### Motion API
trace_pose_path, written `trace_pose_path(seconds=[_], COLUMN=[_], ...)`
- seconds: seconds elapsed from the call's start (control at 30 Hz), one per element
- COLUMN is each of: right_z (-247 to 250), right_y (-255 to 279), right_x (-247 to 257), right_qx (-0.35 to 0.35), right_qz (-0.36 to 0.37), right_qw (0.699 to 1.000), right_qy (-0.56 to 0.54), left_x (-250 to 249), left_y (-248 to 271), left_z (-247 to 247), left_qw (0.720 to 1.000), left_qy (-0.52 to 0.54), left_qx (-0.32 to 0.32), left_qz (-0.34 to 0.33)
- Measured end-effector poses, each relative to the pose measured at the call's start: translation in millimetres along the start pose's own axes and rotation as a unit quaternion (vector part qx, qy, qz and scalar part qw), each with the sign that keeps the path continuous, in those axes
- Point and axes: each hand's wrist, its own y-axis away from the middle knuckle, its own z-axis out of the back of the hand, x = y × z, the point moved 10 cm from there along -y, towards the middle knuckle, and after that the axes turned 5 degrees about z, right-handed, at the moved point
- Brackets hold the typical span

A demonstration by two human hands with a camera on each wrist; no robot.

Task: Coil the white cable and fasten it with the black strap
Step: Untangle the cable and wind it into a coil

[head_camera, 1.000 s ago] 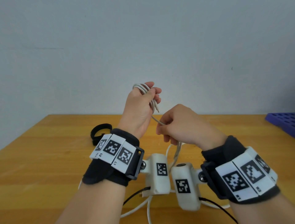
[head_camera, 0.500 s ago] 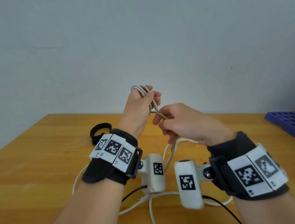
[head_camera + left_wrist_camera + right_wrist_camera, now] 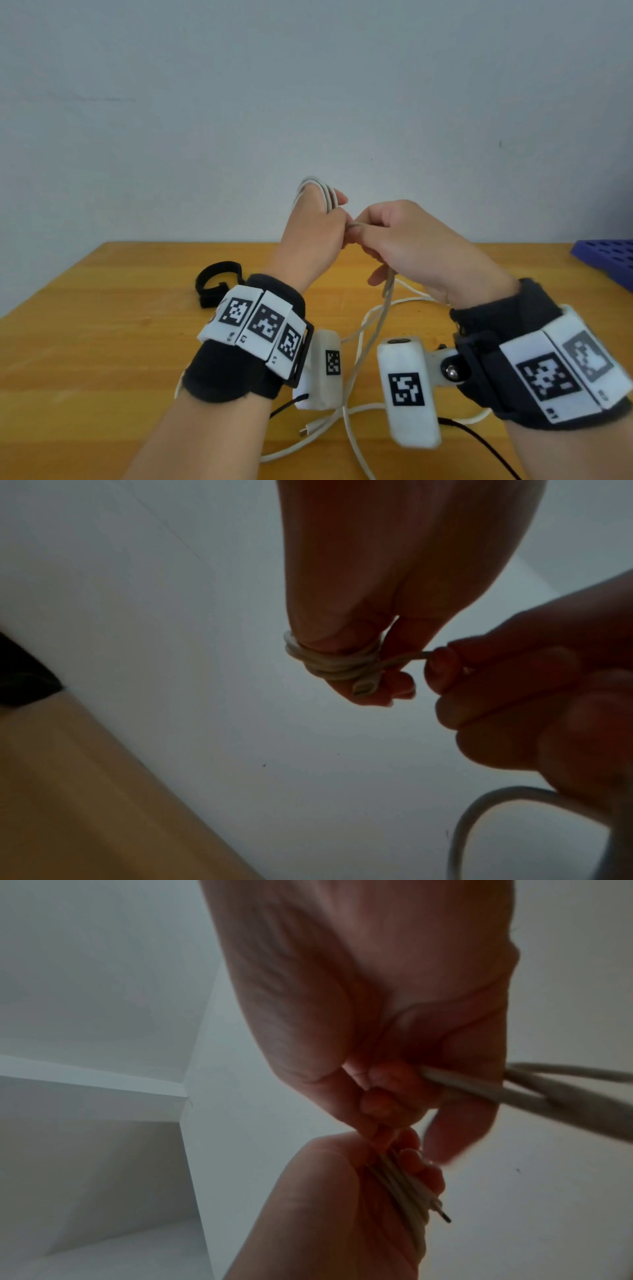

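My left hand [image 3: 317, 228] is raised above the table, fingers curled round several turns of the white cable [image 3: 322, 195] wound about them; the left wrist view shows the wraps [image 3: 332, 664] near the fingertips. One plug end [image 3: 441, 1214] sticks out of the left fist. My right hand [image 3: 394, 240] touches the left hand and pinches the running cable [image 3: 407, 657] between thumb and fingers. The slack [image 3: 371, 329] hangs down to the table, where the other plug [image 3: 310, 430] lies. The black strap [image 3: 217, 282] lies curled on the table, far left of my hands.
The wooden table [image 3: 85, 359] runs to a pale wall. A blue perforated tray [image 3: 606, 260] sits at the right edge. A thin black wire [image 3: 479, 442] trails from the wrist camera near the front.
My right hand rose and moved left until it met the left hand, carrying the cable up. More slack came off the table. The left hand lifted slightly.
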Motion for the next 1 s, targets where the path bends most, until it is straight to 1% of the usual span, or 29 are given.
trace_pose_path(seconds=[0.07,0.13,0.23,0.5,0.6,0.67,0.73,0.83,0.9,1.0], right_z=[-0.8,3.6,17.2,34.9,42.4,44.8,43.5,38.2,39.5,45.0], right_y=[-0.5,-1.0,-1.3,-1.5,0.1,0.1,-1.4,-4.1,-4.0,-1.9], right_x=[-0.4,-0.1,1.4,8.1,12.3,13.6,13.3,12.4,11.3,8.1], right_qx=[0.005,-0.004,-0.048,-0.131,-0.163,-0.168,-0.156,-0.124,-0.127,-0.153], right_qz=[-0.004,0.002,0.026,0.090,0.121,0.134,0.140,0.143,0.142,0.133], right_qw=[1.000,1.000,0.998,0.987,0.978,0.976,0.977,0.981,0.981,0.979], right_qy=[-0.003,-0.003,0.006,-0.020,-0.039,-0.043,-0.045,-0.040,-0.031,-0.002], left_x=[1.1,1.2,0.9,6.0,8.4,9.2,7.8,5.4,4.9,4.8], left_y=[0.1,1.1,3.2,8.9,12.7,14.6,15.7,17.9,19.3,18.1], left_z=[-1.6,-5.3,-12.7,-24.2,-27.0,-28.8,-30.1,-32.1,-32.5,-30.5], left_qw=[1.000,0.999,0.994,0.981,0.977,0.975,0.972,0.967,0.967,0.968], left_qy=[-0.017,-0.037,-0.076,-0.090,-0.080,-0.046,-0.003,0.014,0.012,0.039], left_qx=[0.011,0.037,0.076,0.168,0.192,0.209,0.226,0.247,0.251,0.241], left_qz=[0.002,0.004,-0.001,0.027,0.046,0.056,0.057,0.052,0.048,0.049])
